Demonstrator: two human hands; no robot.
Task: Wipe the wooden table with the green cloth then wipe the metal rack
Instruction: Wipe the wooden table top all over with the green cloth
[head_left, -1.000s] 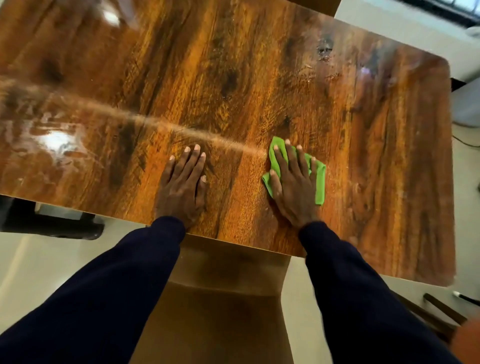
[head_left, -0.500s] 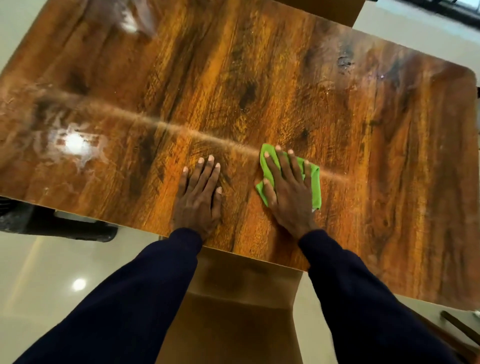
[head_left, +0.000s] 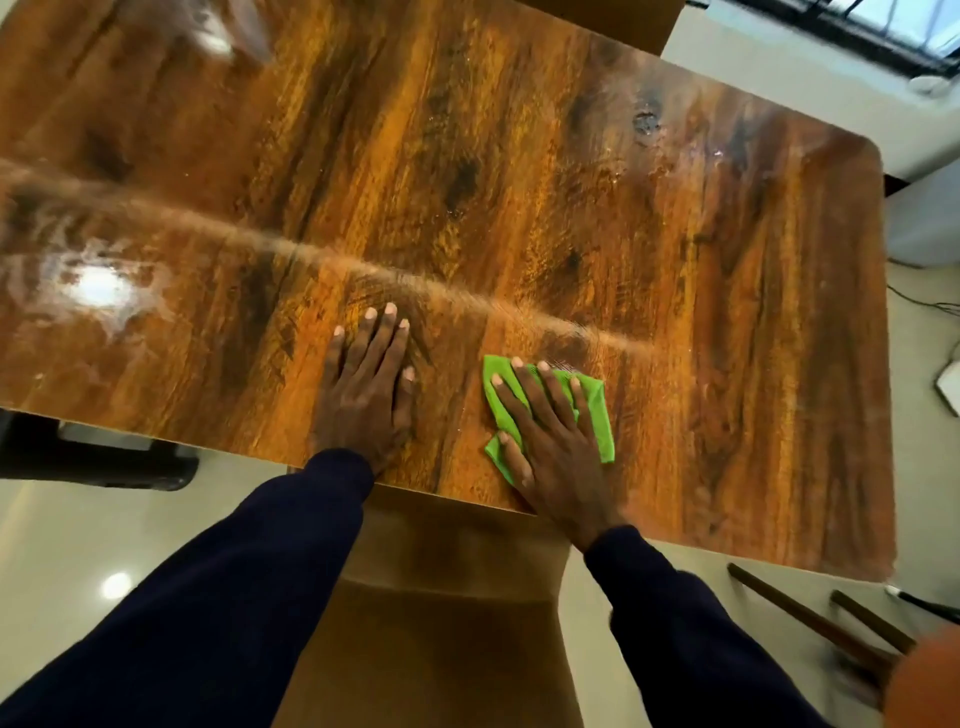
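Green cloth (head_left: 597, 415) is pressed flat onto the wooden table (head_left: 519, 182), near its front edge, by the right hand (head_left: 556, 441), fingers spread straight. Just beside it, the left hand (head_left: 366, 384) is laid flat, nothing held.

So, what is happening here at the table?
A person is wiping the table with a green cloth. The right hand presses the cloth flat against the wood with straight fingers, close to the near edge. The left hand rests flat on the bare wood just beside it, apart from the cloth. Smears and shiny marks show on the far part of the top. No rack shows in this view.
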